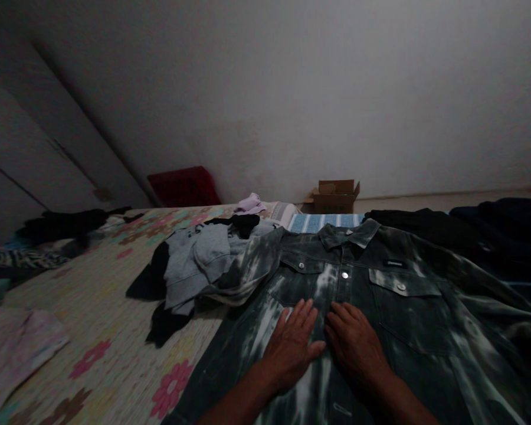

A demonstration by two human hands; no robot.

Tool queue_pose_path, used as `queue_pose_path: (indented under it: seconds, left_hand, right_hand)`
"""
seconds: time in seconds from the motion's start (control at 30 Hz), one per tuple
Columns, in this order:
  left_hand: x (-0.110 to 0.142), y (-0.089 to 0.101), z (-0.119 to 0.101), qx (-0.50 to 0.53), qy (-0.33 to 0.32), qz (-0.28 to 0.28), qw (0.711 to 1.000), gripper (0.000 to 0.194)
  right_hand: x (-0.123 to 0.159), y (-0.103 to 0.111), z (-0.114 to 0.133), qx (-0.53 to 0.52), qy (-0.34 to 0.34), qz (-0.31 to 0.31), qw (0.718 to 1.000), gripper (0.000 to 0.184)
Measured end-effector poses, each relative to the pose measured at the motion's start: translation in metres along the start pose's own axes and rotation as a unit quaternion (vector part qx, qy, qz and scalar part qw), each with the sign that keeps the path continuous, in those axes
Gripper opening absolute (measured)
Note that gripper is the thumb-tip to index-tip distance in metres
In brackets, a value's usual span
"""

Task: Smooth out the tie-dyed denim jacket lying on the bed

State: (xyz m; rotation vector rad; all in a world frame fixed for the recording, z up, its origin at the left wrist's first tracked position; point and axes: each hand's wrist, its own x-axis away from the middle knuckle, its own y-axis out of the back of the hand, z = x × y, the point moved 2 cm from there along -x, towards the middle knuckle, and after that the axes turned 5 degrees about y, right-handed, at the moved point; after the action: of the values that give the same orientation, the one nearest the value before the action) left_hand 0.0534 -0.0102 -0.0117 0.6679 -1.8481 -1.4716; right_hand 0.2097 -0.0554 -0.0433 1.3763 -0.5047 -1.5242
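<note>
A dark bleached denim jacket [407,313] lies front side up on the bed, buttoned, collar toward the wall. My left hand [292,345] rests flat on its front, left of the button row, fingers stretched out. My right hand [356,345] lies flat beside it on the right of the button row, fingers together and extended. Neither hand holds anything.
A heap of grey and black clothes [194,265] lies left of the jacket on the flowered bedspread [92,307]. Dark garments [469,227] lie at the right. A cardboard box [334,196] and a red cushion [183,186] sit by the wall.
</note>
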Motion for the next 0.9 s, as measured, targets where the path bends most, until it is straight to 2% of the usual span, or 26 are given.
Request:
queue_pose_path:
  seconds: [0.07, 0.17, 0.27, 0.47, 0.6, 0.77, 0.9]
  left_hand:
    - [-0.003, -0.001, 0.004, -0.005, 0.008, -0.033, 0.999, 0.056]
    - [-0.011, 0.001, 0.012, -0.028, 0.038, -0.124, 0.991, 0.045]
    - [-0.023, 0.004, 0.025, -0.053, 0.058, -0.183, 0.98, 0.044]
    - [-0.055, 0.01, 0.064, -0.056, 0.125, -0.166, 0.977, 0.055]
    - [-0.069, 0.012, 0.079, -0.04, 0.134, -0.168, 0.976, 0.057]
    - [-0.088, 0.013, 0.094, 0.024, 0.129, -0.216, 0.967, 0.04]
    - [-0.106, 0.013, 0.107, 0.048, 0.097, -0.244, 0.964, 0.023]
  right_hand:
    - [0.002, -0.005, -0.003, 0.004, 0.012, -0.015, 1.0, 0.02]
    - [0.004, -0.011, -0.007, 0.011, 0.036, -0.023, 0.999, 0.02]
    - [0.006, -0.013, -0.01, 0.015, 0.044, -0.026, 0.999, 0.02]
    - [0.008, -0.014, -0.011, 0.018, 0.043, -0.018, 0.999, 0.02]
    - [0.008, -0.013, -0.011, 0.017, 0.047, -0.017, 0.999, 0.02]
    - [0.005, -0.009, -0.007, 0.004, 0.036, -0.017, 0.999, 0.019]
    - [0.003, -0.006, -0.003, -0.02, 0.007, -0.025, 0.999, 0.019]
